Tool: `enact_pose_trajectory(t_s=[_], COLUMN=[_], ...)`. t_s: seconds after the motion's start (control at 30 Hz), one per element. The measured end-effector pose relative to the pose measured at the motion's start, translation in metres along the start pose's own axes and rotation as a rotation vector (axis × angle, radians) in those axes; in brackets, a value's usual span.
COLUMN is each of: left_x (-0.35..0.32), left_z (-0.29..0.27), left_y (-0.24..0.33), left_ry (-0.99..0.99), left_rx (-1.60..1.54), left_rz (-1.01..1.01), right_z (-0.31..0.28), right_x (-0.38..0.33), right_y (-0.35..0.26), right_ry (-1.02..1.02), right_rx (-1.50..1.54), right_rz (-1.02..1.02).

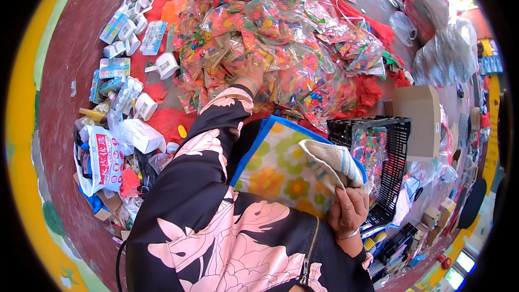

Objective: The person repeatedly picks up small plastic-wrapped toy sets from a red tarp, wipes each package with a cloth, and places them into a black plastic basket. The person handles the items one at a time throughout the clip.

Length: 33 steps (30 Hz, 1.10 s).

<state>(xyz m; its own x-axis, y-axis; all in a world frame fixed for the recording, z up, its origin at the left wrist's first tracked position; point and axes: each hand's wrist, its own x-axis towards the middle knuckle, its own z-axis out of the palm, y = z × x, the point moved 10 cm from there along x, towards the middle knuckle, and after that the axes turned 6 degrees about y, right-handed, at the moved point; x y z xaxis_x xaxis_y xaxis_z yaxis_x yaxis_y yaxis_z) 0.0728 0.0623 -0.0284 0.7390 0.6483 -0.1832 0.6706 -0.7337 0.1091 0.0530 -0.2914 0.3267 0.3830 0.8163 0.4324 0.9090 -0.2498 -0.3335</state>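
1. A head-worn view looks down on a dark red floor (81,38) with a yellow and green border curving along the left edge. Bare floor shows only in that left strip; nearly everything else is covered.
2. A wide heap of small clear packets (281,32) filled with bright, many-coloured pieces spreads over red cloth (373,89) across the upper middle.
3. To the left of the heap lie white and pale blue boxed items (132,27), and below them a white printed bag (105,159) among scraps.
4. On the right stands a black slatted crate (392,146) holding more colourful packets, with a brown cardboard box (421,119) just beside it and clear plastic bags (443,48) further up.
5. The left hand (250,73) reaches forward on a floral black-and-pink sleeve (211,146), fingers spread down into the near edge of the packet heap; whether it grips a packet cannot be told.
6. The right hand (348,208) is low and close to the body, fingers curled closed around a folded striped cloth (330,162) that rests on a flower-patterned bag with blue trim (275,165), next to the crate.
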Motion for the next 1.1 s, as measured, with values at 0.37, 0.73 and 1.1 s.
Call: enact_pose_trajectory(t_s=[0.37, 0.73, 1.1], left_x=[0.013, -0.160, -0.277], left_z=[-0.063, -0.275, -0.350], left_y=[-0.081, -0.102, 0.043], left_ry=[0.538, 0.439, -0.025], left_rx=[-0.630, -2.165, -2.201], left_rz=[-0.039, 0.201, 0.383], right_z=[-0.008, -0.017, -0.069], right_x=[0.003, 0.001, 0.078], right_y=[-0.001, 0.000, -0.052], right_ry=[0.060, 0.102, -0.298], right_rx=[0.016, 0.289, 0.717], right_rz=[-0.022, 0.028, 0.073])
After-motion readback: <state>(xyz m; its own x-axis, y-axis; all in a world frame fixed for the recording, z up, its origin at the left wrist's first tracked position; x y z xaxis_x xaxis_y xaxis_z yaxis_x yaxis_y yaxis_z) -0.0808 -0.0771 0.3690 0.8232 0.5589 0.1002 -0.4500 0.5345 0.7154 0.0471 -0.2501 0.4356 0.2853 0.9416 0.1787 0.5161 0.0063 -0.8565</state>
